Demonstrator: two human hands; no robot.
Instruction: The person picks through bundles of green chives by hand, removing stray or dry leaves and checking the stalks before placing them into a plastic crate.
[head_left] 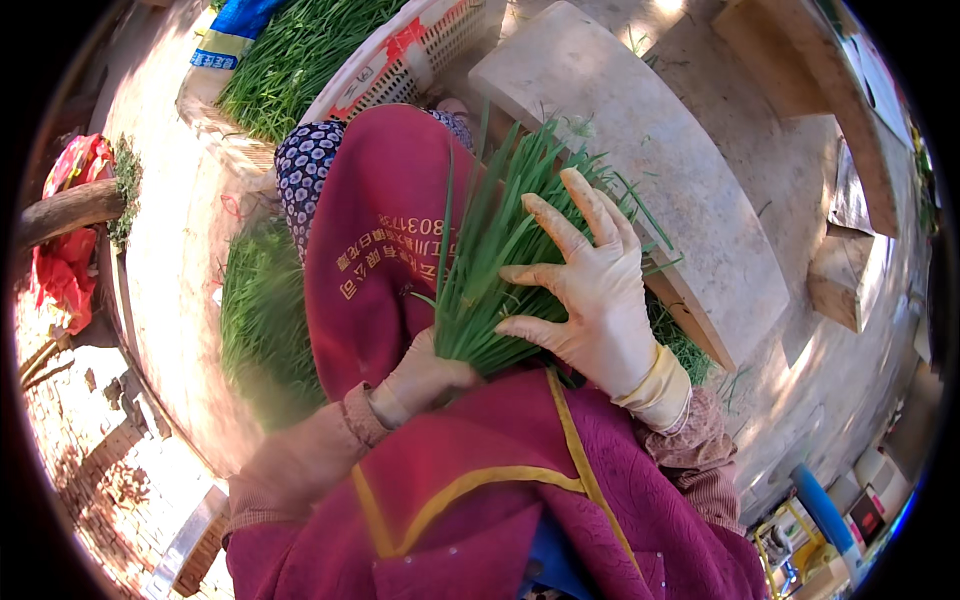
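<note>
A bunch of long green chives lies at the centre of the frame on the person's lap, over a dark red apron, with its blades fanning toward the upper right. The left hand, in a pale glove, is closed around the narrow root end, pinching the stems together so the bunch keeps its shape. The right hand, also gloved, lies spread and flat on the blades, fingers wide, pressing them into line without gripping. More cut greens lie to the left, a white basket of greens sits at the upper left, and a stone slab is at the upper right.
</note>
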